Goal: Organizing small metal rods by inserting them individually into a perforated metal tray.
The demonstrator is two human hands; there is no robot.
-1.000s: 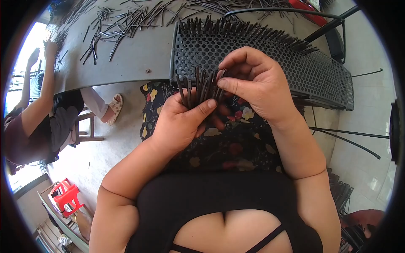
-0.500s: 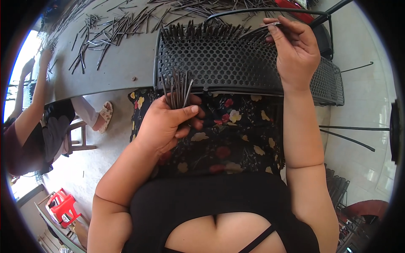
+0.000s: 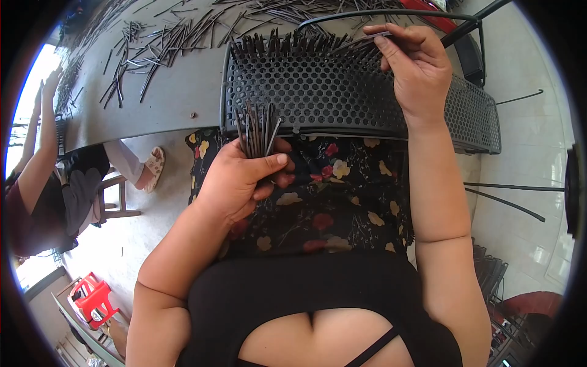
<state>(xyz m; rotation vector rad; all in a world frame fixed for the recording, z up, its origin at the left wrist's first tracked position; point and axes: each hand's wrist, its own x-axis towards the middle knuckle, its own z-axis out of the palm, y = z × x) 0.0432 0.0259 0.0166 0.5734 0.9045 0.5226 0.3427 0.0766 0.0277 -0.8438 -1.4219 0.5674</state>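
Observation:
A bundle of thin dark metal rods (image 3: 258, 129) stands up out of my left hand (image 3: 235, 174), whose fingers and thumb are closed round its lower part. Before me lies a long dark perforated metal rack (image 3: 306, 95), with a row of upright rods (image 3: 275, 44) set along its far edge. Over the far right part of that row, my right hand (image 3: 422, 76) pinches a slim metal rod (image 3: 362, 41) between thumb and fingers. The rod slants down leftward, and its far tip is hard to tell from the rods behind it.
Many loose rods (image 3: 177, 40) lie scattered over the grey table (image 3: 165, 110). A curved black bar (image 3: 391, 12) arches behind the rack. At left, another person's arms (image 3: 46, 122) reach to the table. A red plastic stool (image 3: 95, 300) is at lower left.
My right hand has shifted slightly left with the rod, which now lies flatter. My left hand and its bundle have stayed put. The other person's arms have moved.

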